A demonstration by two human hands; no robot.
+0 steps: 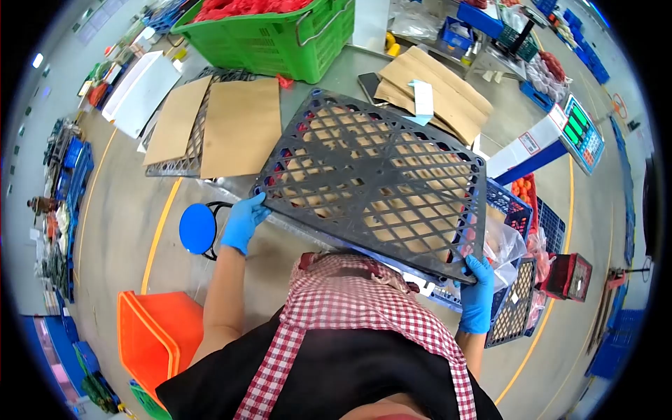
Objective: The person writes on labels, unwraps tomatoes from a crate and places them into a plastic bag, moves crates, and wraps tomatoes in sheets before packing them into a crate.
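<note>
A black plastic lattice tray (374, 171) spans the middle of the view, tilted, with its long side toward my body. My left hand (245, 222), in a blue glove, is closed on the tray's near left corner. At the near right corner my right hand (477, 294), also gloved in blue, grips the rim. Brown and some red show through the lattice openings; what lies beneath is mostly hidden. Left of the tray, flat brown cardboard sheets (241, 126) rest partly on another lattice tray (175, 166).
A green crate (273, 43) holding red mesh material stands at the back. More cardboard (437, 91) lies behind the tray. A scale display (582, 133) is at right, above stacked crates (511, 210). A blue stool (198, 229) and an orange bin (157, 336) stand at left.
</note>
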